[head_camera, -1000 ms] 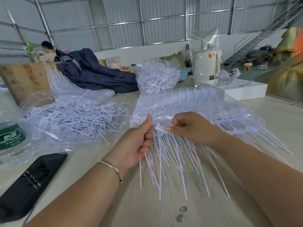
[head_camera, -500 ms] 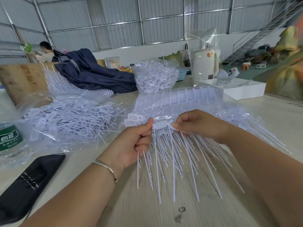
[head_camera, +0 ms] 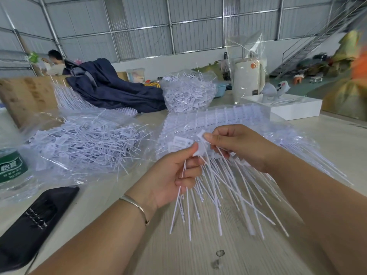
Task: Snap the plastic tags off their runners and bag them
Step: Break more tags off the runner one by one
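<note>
— What are the hands doing with the tags?

— Both are curled around the same fan of white tags above the table; the left hand grips a bunch of loose stems in its folded fingers, thumb pressed up against the flat heads; the right hand pinches a tag head between thumb and forefinger, just beside the left thumb; the long tails hang down and spread out toward the camera.

— And the rest of the tags?

— A clear bag of loose tags lies on the table to the left; a stack of uncut runners in clear wrap lies just behind the hands; a further heaped bag of tags stands behind that, near a dark blue jacket.

— Anything else around?

— A thin bangle on the left wrist; a black pouch at the near left; a green-labelled water bottle at the left edge; a white box at the far right of the table; a person sits at the far left, behind a board.
</note>
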### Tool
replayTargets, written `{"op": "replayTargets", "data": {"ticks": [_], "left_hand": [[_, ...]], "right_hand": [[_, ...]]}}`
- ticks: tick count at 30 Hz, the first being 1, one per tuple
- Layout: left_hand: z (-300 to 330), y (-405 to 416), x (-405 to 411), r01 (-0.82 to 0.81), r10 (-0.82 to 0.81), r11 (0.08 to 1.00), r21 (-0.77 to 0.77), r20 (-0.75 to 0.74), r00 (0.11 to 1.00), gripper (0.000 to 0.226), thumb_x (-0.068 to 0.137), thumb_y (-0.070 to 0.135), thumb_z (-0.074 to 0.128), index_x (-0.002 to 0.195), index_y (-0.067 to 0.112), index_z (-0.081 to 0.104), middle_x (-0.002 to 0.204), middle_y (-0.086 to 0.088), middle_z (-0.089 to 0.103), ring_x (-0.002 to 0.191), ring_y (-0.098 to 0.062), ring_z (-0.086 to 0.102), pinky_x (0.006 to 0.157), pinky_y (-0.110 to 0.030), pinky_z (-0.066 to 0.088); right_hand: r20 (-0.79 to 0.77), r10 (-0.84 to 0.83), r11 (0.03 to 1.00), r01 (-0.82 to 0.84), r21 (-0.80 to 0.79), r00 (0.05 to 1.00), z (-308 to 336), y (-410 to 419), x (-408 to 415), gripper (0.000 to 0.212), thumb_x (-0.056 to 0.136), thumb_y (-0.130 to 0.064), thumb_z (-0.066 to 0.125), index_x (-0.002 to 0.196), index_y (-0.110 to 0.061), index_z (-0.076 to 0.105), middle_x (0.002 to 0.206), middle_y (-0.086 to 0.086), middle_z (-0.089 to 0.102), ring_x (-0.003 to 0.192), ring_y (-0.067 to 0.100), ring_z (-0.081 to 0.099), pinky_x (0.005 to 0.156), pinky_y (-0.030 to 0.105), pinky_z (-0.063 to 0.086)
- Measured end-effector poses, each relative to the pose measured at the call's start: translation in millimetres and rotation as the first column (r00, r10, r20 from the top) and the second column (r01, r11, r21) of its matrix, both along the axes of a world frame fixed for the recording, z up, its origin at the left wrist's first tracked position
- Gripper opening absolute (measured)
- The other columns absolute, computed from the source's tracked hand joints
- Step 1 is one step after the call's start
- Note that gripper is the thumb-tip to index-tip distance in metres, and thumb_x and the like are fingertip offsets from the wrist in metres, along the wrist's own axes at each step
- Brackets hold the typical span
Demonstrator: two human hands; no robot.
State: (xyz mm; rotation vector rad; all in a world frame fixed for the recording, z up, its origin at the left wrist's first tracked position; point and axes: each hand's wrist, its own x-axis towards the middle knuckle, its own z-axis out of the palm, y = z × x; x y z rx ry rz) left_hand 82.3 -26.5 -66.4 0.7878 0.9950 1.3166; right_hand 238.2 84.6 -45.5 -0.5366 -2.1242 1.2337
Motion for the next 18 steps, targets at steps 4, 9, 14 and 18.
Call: {"op": "replayTargets", "data": {"ticks": [4, 9, 14, 18], "left_hand": [[0, 0, -4, -0.146, 0.144, 0.988, -0.059, -0.025, 0.989, 0.026, 0.091, 0.036, 0.061, 0.086, 0.011, 0.058, 0.071, -0.004, 0.065, 0.04, -0.005, 0.04, 0.031, -0.013, 0.017], [0, 0, -6, -0.177, 0.176, 0.984, 0.004, -0.08, 0.981, 0.023, 0.077, 0.034, 0.072, 0.08, 0.017, 0.057, 0.059, 0.005, 0.051, 0.042, -0.003, 0.028, 0.03, -0.013, 0.02], [-1, 3, -13, -0.23, 0.224, 0.973, -0.027, -0.145, 0.964, 0.028, 0.082, -0.007, 0.06, 0.069, 0.014, 0.049, 0.054, 0.005, 0.03, 0.039, -0.004, 0.021, 0.031, -0.014, 0.013], [-3, 4, -15, -0.28, 0.276, 0.959, -0.051, -0.072, 0.958, 0.032, 0.086, -0.013, 0.05, 0.071, 0.014, 0.041, 0.056, 0.0, 0.043, 0.044, -0.006, 0.033, 0.032, -0.013, 0.02]], "right_hand": [[-0.009, -0.114, 0.993, 0.114, -0.011, 0.993, -4, 3, -2, 0.048, 0.085, -0.047, 0.067, 0.073, -0.001, 0.059, 0.05, -0.005, 0.048, 0.047, 0.007, 0.041, 0.046, 0.009, 0.035], [-0.034, -0.178, 0.984, 0.177, -0.037, 0.983, -5, 5, -3, 0.051, 0.086, -0.049, 0.064, 0.075, 0.0, 0.06, 0.05, -0.008, 0.049, 0.045, 0.005, 0.041, 0.043, 0.007, 0.033], [-0.013, -0.162, 0.984, 0.161, -0.076, 0.987, -4, 4, -2, 0.043, 0.088, -0.04, 0.066, 0.074, 0.001, 0.06, 0.051, -0.006, 0.049, 0.047, 0.006, 0.042, 0.043, 0.007, 0.034], [0.028, -0.111, 0.989, 0.113, -0.095, 0.993, 0, 1, 0, 0.024, 0.088, -0.01, 0.058, 0.067, 0.001, 0.052, 0.064, 0.013, 0.038, 0.049, 0.01, 0.038, 0.043, 0.008, 0.032]]}}
